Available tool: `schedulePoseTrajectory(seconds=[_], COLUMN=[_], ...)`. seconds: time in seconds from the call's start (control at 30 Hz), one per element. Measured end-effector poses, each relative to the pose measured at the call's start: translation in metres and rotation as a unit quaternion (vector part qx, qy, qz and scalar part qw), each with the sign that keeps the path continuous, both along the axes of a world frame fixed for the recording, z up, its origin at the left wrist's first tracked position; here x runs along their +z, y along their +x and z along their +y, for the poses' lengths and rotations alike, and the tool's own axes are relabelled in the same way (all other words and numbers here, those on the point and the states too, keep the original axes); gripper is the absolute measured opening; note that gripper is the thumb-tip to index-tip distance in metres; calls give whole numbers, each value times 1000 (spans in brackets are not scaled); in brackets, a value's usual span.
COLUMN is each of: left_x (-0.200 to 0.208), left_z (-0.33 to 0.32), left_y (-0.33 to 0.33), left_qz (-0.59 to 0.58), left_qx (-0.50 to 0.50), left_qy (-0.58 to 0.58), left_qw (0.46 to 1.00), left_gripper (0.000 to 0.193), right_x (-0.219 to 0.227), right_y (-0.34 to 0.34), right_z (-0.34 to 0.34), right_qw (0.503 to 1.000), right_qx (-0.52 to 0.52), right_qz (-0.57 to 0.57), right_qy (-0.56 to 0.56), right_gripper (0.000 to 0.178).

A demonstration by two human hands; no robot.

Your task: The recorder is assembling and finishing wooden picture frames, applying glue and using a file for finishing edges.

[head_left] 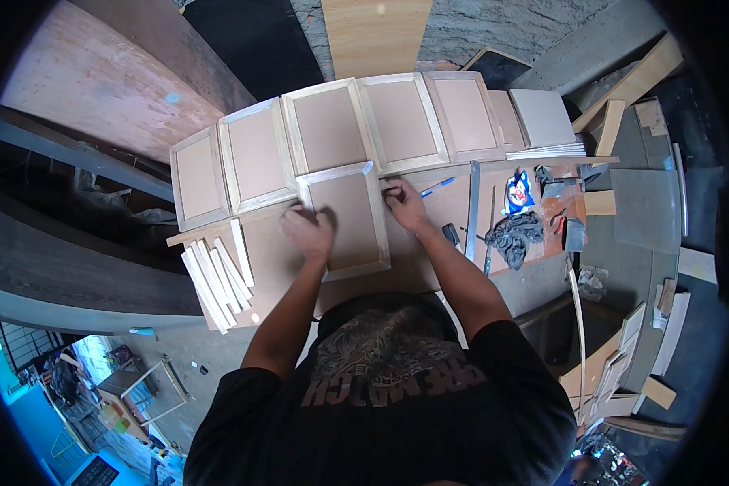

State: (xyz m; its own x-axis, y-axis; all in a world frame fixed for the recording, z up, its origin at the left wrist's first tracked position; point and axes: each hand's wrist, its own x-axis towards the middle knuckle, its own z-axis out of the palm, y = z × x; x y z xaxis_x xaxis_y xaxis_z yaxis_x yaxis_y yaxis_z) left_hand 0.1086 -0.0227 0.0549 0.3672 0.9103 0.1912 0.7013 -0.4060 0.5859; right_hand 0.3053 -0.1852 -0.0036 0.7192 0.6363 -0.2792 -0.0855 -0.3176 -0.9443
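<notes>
A wooden frame with a brown panel (348,212) lies on the workbench in front of me, its top resting near the row of framed panels. My left hand (309,233) is closed over the frame's left side, slightly smeared, and what its curled fingers hold is hidden. Beside the frame's upper right edge is my right hand (407,204), its fingers bent together around something small and greyish that I cannot make out. A blue pen (438,187) lies just to the right of that hand.
Similar framed panels (328,121) lean in a row along the back. Loose wooden strips (216,279) lie at left. On the right are a metal ruler (472,212), a blue packet (518,193), a dark crumpled cloth (516,240) and red-handled pliers (558,220).
</notes>
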Motion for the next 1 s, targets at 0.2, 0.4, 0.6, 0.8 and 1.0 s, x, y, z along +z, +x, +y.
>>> schedulePoseTrajectory(seconds=[0.2,0.4,0.6,0.8,1.0], left_x=[-57,-33,-40,-43,-42], left_z=[48,45,42,41,41], left_y=[-41,-34,-37,-32,-32], left_qz=[-196,-220,-195,-200,-211], left_qx=[83,-6,-21,-39,-41], left_qy=[-343,-541,-546,-544,-549], left_qw=[915,812,814,814,808], left_gripper=[39,27,23,23,19], right_x=[61,76,88,78,77], right_y=[24,51,52,58,56], right_z=[38,46,57,57,59], right_qw=[988,967,957,950,947], right_qx=[108,221,269,289,298], right_qz=[-115,-92,-58,-67,-82], right_qy=[-4,-81,-93,-100,-90], right_gripper=[78,91,89,87,87])
